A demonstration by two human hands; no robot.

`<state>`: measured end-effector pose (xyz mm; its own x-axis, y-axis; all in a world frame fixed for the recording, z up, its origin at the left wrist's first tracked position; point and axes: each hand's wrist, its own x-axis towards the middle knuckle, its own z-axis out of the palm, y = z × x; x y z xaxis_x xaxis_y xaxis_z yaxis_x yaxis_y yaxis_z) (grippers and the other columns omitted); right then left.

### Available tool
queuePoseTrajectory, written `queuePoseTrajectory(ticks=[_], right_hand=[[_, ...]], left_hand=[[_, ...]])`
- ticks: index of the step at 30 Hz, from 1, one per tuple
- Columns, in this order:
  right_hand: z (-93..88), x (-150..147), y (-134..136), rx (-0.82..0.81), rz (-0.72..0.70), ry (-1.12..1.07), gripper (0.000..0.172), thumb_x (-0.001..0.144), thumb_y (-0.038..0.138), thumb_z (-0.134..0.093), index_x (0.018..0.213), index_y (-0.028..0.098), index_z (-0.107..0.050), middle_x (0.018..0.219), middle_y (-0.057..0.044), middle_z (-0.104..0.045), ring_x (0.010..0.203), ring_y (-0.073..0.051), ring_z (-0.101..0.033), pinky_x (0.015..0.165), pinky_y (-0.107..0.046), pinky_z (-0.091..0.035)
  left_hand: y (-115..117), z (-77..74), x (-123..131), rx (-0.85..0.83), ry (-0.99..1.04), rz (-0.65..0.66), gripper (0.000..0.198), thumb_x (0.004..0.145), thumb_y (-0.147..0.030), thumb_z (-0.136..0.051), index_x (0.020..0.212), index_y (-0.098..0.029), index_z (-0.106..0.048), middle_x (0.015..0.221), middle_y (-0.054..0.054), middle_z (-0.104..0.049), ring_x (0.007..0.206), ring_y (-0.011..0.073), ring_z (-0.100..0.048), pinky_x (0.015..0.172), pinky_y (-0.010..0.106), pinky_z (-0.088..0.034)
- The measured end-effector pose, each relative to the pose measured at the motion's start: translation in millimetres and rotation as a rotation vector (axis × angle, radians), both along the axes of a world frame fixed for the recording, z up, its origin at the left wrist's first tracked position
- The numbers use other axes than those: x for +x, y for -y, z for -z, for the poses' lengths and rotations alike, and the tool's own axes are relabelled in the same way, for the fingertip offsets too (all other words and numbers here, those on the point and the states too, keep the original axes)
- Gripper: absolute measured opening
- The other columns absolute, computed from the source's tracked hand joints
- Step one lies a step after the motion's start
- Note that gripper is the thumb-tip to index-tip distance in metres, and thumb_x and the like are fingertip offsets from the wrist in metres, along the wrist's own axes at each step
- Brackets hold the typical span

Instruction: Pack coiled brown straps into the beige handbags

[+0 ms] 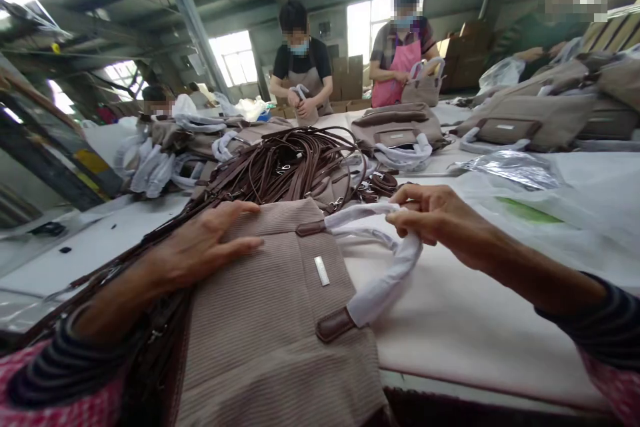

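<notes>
In a large workshop with a steel roof and bright windows, a long white-covered table [465, 340] runs across the view, and two co-workers in aprons [303, 60] [403, 63] stand at the far side of it. A pile of brown leather straps [295, 170] lies on the table, and a clear plastic sheet [510, 170] lies to the right of it. Directly in front of the person is a taupe ribbed handbag [260, 320], lying flat, with its long axis running from near the person toward the straps. Its white-wrapped handle [385, 280] leaves the bag at two brown leather tabs, one of them [335, 324] nearer the person, and its loop points to the person's right, across the table. A small metal plate [322, 271] sits on the bag between the tabs. The left hand [200, 247] is open and lies flat on the bag with the fingers spread, and it grasps nothing. The right hand [430, 217] is nearer to the handle and is closed around the bend of the loop, so it holds the handle at the side away from the bag.
</notes>
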<state>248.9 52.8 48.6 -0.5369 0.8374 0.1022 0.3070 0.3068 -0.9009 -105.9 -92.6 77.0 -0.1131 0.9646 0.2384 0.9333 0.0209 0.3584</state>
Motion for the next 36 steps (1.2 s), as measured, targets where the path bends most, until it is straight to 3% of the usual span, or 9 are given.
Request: queuePoseTrajectory(ticks=[3, 7, 14, 19, 23, 26, 30, 33, 36], right_hand=[[-22.8, -13, 22, -0.159, -0.114, -0.276, 0.028, 0.075, 0.033, -0.078, 0.096, 0.018, -0.066, 0.073, -0.001, -0.067, 0.057, -0.013, -0.055, 0.048, -0.024, -0.037], [-31.8, -24, 62, 0.023, -0.367, -0.361, 0.034, 0.091, 0.034, -0.071, 0.121, 0.02, -0.066, 0.107, -0.005, -0.072, 0.09, -0.018, -0.068, 0.076, -0.029, -0.054], [36.1, -33, 63, 0.603, -0.554, 0.092, 0.045, 0.098, 0.015, -0.051, 0.143, 0.012, -0.055, 0.127, -0.015, -0.063, 0.116, -0.025, -0.056, 0.109, -0.044, -0.045], [66.3, -50, 52, 0.787, -0.512, 0.211, 0.04, 0.097, 0.023, -0.055, 0.135, 0.011, -0.06, 0.125, -0.017, -0.063, 0.115, -0.028, -0.054, 0.107, -0.047, -0.044], [65.2, -53, 52, 0.619, -0.589, 0.107, 0.03, 0.093, 0.022, -0.057, 0.12, 0.011, -0.066, 0.117, -0.017, -0.069, 0.109, -0.028, -0.06, 0.101, -0.044, -0.047], [58.8, -33, 42, 0.216, -0.718, -0.104, 0.025, 0.097, 0.028, -0.054, 0.107, 0.013, -0.072, 0.106, -0.012, -0.075, 0.099, -0.023, -0.066, 0.092, -0.036, -0.052], [52.6, 1, 4, -0.197, -0.436, -0.237, 0.031, 0.095, 0.033, -0.055, 0.094, 0.011, -0.075, 0.083, -0.008, -0.075, 0.07, -0.017, -0.065, 0.061, -0.026, -0.049], [56.7, 5, -35, 0.101, -0.1, -0.063, 0.023, 0.084, 0.015, -0.061, 0.1, 0.01, -0.076, 0.09, -0.008, -0.074, 0.075, -0.016, -0.064, 0.065, -0.025, -0.046], [66.8, -10, -63, 0.361, -0.081, 0.154, 0.029, 0.079, 0.006, -0.062, 0.104, 0.009, -0.076, 0.102, -0.011, -0.074, 0.089, -0.019, -0.064, 0.077, -0.028, -0.046]], left_hand=[[10, 16.2, 18, 0.043, 0.039, -0.038, 0.056, 0.085, -0.049, -0.072, 0.137, -0.03, -0.063, 0.136, 0.004, -0.067, 0.121, 0.0313, -0.063, 0.104, 0.044, -0.05], [-13, 17.0, 31, 0.194, 0.267, -0.019, 0.031, 0.081, -0.031, -0.068, 0.111, -0.023, -0.074, 0.102, 0.002, -0.075, 0.096, 0.0249, -0.069, 0.083, 0.033, -0.053], [-87, 26.5, 66, 0.295, 0.112, 0.216, 0.017, 0.08, -0.018, -0.059, 0.084, -0.019, -0.076, 0.088, 0.003, -0.072, 0.086, 0.0204, -0.065, 0.078, 0.032, -0.05], [-84, -3.3, 116, 0.242, -0.122, 0.452, 0.017, 0.097, -0.029, -0.059, 0.104, -0.024, -0.074, 0.108, 0.003, -0.072, 0.106, 0.0227, -0.061, 0.098, 0.038, -0.045], [-90, 7.3, 154, -0.022, -0.295, 0.781, 0.024, 0.103, -0.036, -0.059, 0.124, -0.027, -0.067, 0.122, 0.004, -0.069, 0.116, 0.0229, -0.059, 0.105, 0.036, -0.044], [-105, 36.0, 152, -0.106, -0.298, 0.784, 0.015, 0.101, -0.025, -0.06, 0.111, -0.021, -0.069, 0.117, 0.006, -0.07, 0.111, 0.024, -0.061, 0.106, 0.039, -0.044], [-113, 50.1, 132, -0.113, -0.095, 0.653, 0.016, 0.102, -0.035, -0.06, 0.108, -0.022, -0.068, 0.106, 0.002, -0.071, 0.099, 0.0204, -0.065, 0.091, 0.032, -0.048], [-112, 46.7, 128, -0.102, 0.009, 0.575, 0.016, 0.095, -0.038, -0.071, 0.1, -0.023, -0.069, 0.098, -0.001, -0.071, 0.095, 0.02, -0.066, 0.088, 0.03, -0.046], [-112, 47.3, 128, -0.117, 0.108, 0.535, 0.015, 0.09, -0.035, -0.075, 0.095, -0.022, -0.071, 0.094, -0.001, -0.072, 0.092, 0.0198, -0.066, 0.086, 0.029, -0.045]])
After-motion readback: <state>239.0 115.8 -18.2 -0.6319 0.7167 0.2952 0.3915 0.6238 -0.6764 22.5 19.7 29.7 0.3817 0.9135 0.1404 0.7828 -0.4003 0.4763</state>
